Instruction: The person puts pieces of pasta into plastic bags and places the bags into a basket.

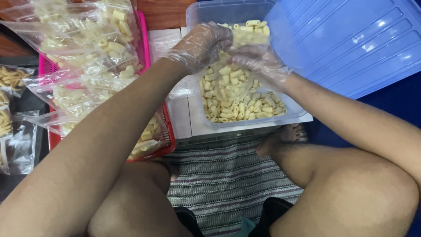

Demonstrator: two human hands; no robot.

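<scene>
Knees: bare legs fill the bottom of the frame, folded over a striped woven mat [228,175] at lower centre.
Left hand: from my feed, the left hand [202,44] in a thin clear glove sits at upper centre, fingers pinched shut on the top of a small clear bag of pasta [237,61].
Right hand: the right hand [259,61], gloved the same, is closed on that bag from the other side, touching it just beside the left.
Bag: it hangs over the clear plastic tub [250,118], pale short pasta tubes inside (how full it is I cannot tell).
Tub: centre of the frame, on a white surface, loose pasta pieces [237,103] heaped in it.
Lid: a blue plastic lid [351,44] leans at upper right, behind the tub.
Basket: a pink basket [142,30] at upper left holds a pile of filled clear bags [92,57].
</scene>
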